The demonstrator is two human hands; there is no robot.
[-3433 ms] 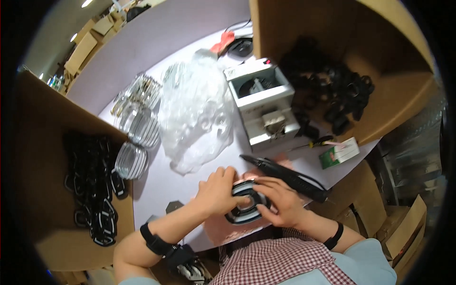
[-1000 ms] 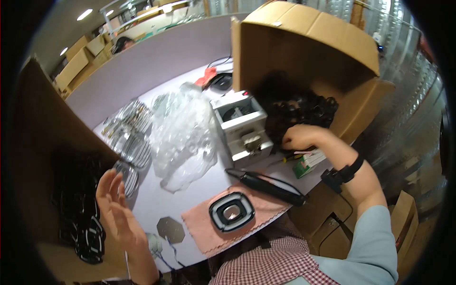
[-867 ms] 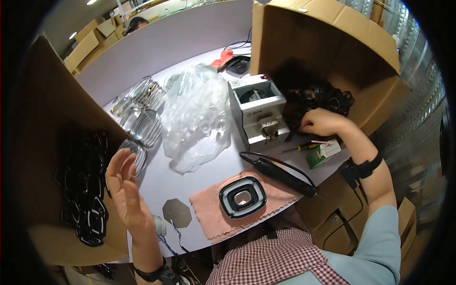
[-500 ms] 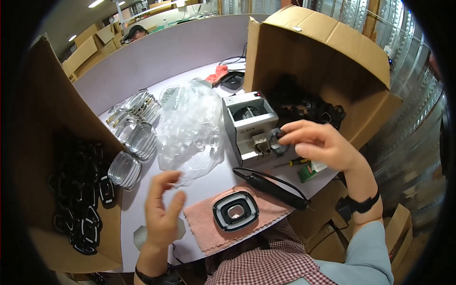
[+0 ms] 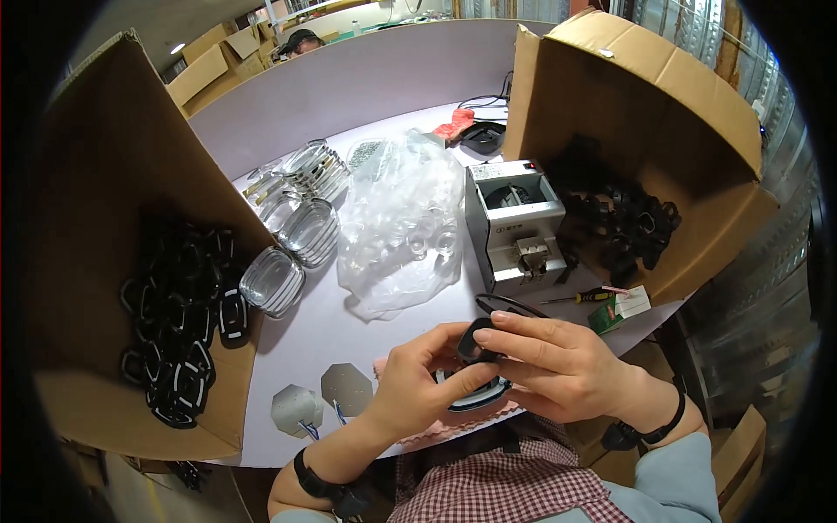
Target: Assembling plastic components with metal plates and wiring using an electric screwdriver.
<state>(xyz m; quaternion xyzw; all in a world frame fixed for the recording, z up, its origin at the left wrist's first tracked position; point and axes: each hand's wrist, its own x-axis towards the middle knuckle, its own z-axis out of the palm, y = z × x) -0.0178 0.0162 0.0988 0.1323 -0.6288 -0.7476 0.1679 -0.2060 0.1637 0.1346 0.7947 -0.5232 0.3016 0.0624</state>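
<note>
A small black plastic part [image 5: 475, 342] with a rounded-square shape is held between my two hands. My left hand [image 5: 425, 375] is closed on its left side, thumb and index finger against it. From the right, my right hand [image 5: 562, 364] grips the same part, fingers over its upper edge. Just beneath lies a black-and-white rounded-square housing [image 5: 479, 401], mostly covered by my hands; whether the part touches it I cannot tell. The housing rests on a pink cloth [image 5: 427, 436]. Behind my right hand stands a grey metal machine [image 5: 520, 228].
A cardboard box [image 5: 209, 436] of black frames stands left, another box [image 5: 724, 166] with black parts right. Clear lenses [image 5: 272, 281] are stacked beside a plastic bag [image 5: 401, 235]. A screwdriver [image 5: 593, 296] lies by a green-white carton [image 5: 619, 309]. Two octagonal plates [image 5: 296, 410] lie near the front.
My right hand has come from beside the machine toward me with the dark part. My left hand has moved right and closed on it. The view has shifted slightly left.
</note>
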